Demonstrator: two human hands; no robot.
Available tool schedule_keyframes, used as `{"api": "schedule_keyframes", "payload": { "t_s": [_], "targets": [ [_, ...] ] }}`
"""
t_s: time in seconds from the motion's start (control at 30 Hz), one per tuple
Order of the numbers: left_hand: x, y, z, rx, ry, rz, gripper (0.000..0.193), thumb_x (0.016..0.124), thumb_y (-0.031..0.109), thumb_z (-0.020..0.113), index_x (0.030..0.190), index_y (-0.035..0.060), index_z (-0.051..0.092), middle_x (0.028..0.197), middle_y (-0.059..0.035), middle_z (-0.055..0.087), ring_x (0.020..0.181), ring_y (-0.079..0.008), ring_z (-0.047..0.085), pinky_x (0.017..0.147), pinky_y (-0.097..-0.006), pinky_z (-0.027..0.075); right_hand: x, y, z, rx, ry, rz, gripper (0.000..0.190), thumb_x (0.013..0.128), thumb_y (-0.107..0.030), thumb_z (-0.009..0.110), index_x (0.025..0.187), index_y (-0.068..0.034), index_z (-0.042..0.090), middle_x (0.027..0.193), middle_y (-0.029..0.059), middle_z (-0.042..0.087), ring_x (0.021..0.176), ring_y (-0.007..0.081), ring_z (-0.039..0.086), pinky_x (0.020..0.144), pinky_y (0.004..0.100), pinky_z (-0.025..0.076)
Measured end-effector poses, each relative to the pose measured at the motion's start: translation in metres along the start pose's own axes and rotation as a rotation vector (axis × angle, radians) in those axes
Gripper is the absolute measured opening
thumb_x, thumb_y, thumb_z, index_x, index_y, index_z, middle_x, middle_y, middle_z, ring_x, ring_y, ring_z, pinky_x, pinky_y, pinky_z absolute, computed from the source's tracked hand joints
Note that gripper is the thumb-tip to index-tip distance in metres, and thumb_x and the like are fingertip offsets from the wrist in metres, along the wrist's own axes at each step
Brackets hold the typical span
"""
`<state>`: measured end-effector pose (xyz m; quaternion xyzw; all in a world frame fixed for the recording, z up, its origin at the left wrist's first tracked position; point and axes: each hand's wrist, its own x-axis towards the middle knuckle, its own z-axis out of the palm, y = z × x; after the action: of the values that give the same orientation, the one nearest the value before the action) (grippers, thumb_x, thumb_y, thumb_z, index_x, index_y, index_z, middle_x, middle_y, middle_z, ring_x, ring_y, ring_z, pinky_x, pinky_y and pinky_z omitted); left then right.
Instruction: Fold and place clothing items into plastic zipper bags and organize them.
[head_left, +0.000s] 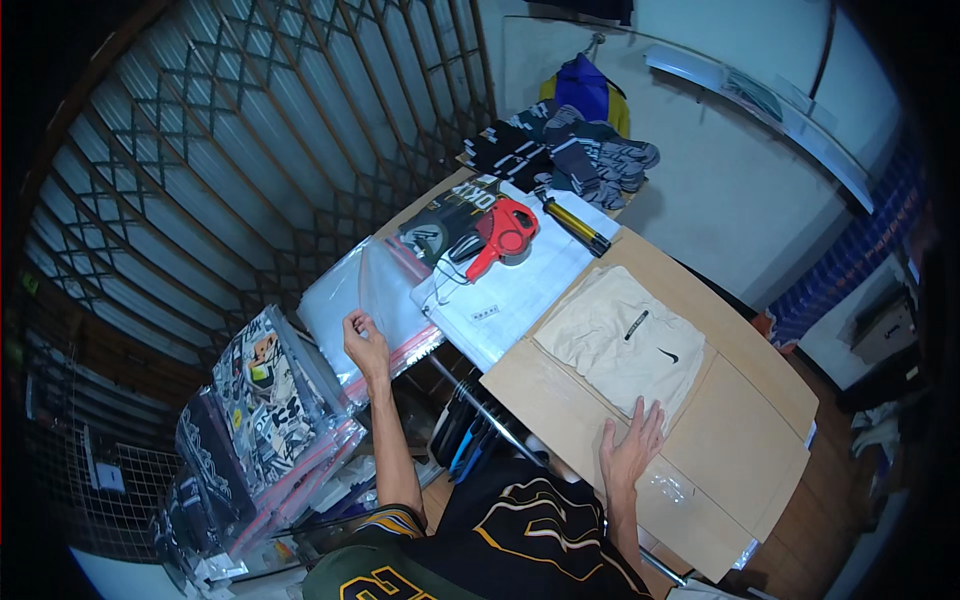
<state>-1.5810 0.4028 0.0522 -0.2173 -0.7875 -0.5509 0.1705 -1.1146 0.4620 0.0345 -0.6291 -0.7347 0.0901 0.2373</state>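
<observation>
My left hand (367, 345) has its fingers curled over a stack of clear plastic bags (330, 300) with red seal strips. It pinches the edge of the top bag, which looks slightly raised. My right hand (632, 448) lies flat with fingers apart, fingertips on the near edge of a folded beige garment (600, 330). That garment bears a small black swoosh and a dark label. Beneath it is a large flattened cardboard sheet (742, 442).
On white plastic mailers (495, 315) lies a red tape dispenser (506, 236), with a yellow-and-black cylindrical tool (574, 221) beside it. Grey and black socks (592, 157) are heaped behind. Bagged printed garments (270, 397) are stacked at left, before a folding metal gate (247, 150).
</observation>
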Motion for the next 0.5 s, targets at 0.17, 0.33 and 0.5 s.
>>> {"api": "schedule_keyframes", "payload": {
  "t_s": [0.17,0.33,0.5],
  "targets": [
    [-0.014,0.095,0.009,-0.098,-0.226,0.119,0.021,0.091,0.000,0.064,0.112,-0.0027,0.066,0.093,-0.0135,0.069,0.084,-0.0217,0.067,0.072,-0.0341,0.054,-0.005,0.004,-0.008,0.152,0.109,-0.028,0.066,0.086,-0.019,0.072,0.145,-0.001,0.048,0.152,0.0241,0.043,0.143,0.0415,0.035,0.116,0.0543,0.026],
    [-0.083,0.192,0.034,-0.229,-0.591,0.268,0.022,0.090,-0.001,0.067,0.112,0.0015,0.069,0.094,-0.0098,0.067,0.081,-0.0190,0.066,0.066,-0.0322,0.052,-0.006,0.001,-0.040,0.227,0.179,-0.037,0.067,0.082,-0.015,0.076,0.141,0.001,0.050,0.142,0.0221,0.054,0.134,0.0397,0.047,0.115,0.0514,0.030],
    [-0.178,0.270,0.038,-0.443,-1.022,0.408,0.025,0.088,-0.004,0.067,0.113,0.0025,0.069,0.092,-0.0106,0.065,0.076,-0.0193,0.065,0.060,-0.0303,0.051,0.012,-0.003,-0.087,0.521,0.213,0.084,0.080,0.078,-0.021,0.083,0.144,0.002,0.046,0.137,0.0247,0.056,0.126,0.0421,0.055,0.108,0.0475,0.043]
  ]
}}
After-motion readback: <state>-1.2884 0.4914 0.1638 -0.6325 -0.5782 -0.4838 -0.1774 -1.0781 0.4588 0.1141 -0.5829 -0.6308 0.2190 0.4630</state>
